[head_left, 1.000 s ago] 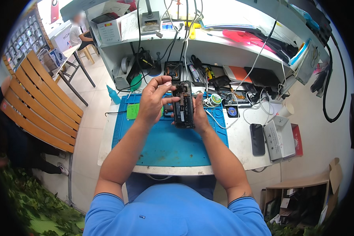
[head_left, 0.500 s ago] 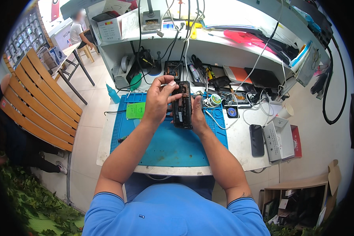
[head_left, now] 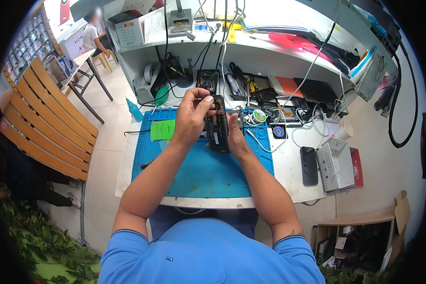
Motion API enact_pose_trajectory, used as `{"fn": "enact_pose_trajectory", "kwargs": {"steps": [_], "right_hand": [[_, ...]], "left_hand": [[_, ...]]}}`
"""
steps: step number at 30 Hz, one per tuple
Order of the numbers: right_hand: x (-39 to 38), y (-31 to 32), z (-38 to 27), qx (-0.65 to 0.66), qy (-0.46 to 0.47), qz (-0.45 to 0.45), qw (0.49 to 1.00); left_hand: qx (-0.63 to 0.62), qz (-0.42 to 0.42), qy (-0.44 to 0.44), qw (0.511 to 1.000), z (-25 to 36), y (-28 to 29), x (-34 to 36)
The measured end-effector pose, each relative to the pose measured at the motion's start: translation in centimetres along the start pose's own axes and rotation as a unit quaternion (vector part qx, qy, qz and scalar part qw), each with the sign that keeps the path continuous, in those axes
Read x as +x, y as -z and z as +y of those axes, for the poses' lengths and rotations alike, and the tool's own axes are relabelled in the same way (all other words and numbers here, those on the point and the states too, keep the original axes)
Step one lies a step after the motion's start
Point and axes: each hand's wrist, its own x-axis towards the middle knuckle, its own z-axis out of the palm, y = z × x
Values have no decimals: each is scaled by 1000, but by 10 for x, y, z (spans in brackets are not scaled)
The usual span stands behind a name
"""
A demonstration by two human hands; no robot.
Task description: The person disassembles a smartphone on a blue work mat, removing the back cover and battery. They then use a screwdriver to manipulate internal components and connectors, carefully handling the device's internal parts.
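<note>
Above the blue work mat (head_left: 201,177) is an opened phone (head_left: 217,135), black, its inner parts showing. My right hand (head_left: 236,137) grips it along the right edge, with the thumb along that side. Over the phone's upper left part is my left hand (head_left: 192,115), its thumb and forefinger pinched together. Whatever sits between those fingertips is too small to make out. A bright green pad (head_left: 163,130) lies on the mat beside my left wrist.
Behind my hands are another opened device (head_left: 207,81), a solder spool (head_left: 257,117) and several cables. To the right lie a black phone (head_left: 309,165) and a white open box (head_left: 337,165). A teal bottle (head_left: 134,110) stands at left. A shelf (head_left: 255,45) overhangs the back.
My left hand's fingers have drawn closer together into a pinch over the phone's upper part. The phone stays in my right hand, and the view has shifted slightly.
</note>
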Motion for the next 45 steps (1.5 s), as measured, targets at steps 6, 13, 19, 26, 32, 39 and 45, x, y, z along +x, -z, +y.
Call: {"fn": "enact_pose_trajectory", "kwargs": {"steps": [6, 13, 19, 26, 32, 39, 45], "right_hand": [[0, -1, 1, -9, -6, -5, 1000], [2, 0, 3, 53, -38, -4, 998], [3, -1, -4, 129, -55, -2, 990], [4, 6, 0, 196, -38, -47, 979], [1, 1, -1, 177, -34, -47, 982], [1, 2, -1, 187, -21, -58, 980], [2, 4, -2, 215, -38, -56, 974]], "left_hand": [[-7, 15, 23, 1000, -2, 0, 2], [-45, 12, 20, 999, -1, 1, -1], [-101, -16, 5, 995, 2, 13, -8], [-92, 19, -6, 996, 12, 14, -7], [-63, 14, 0, 998, 12, 12, -5], [-50, 28, -29, 998, 12, 20, -1], [5, 19, -27, 999, 7, 28, -5]]}}
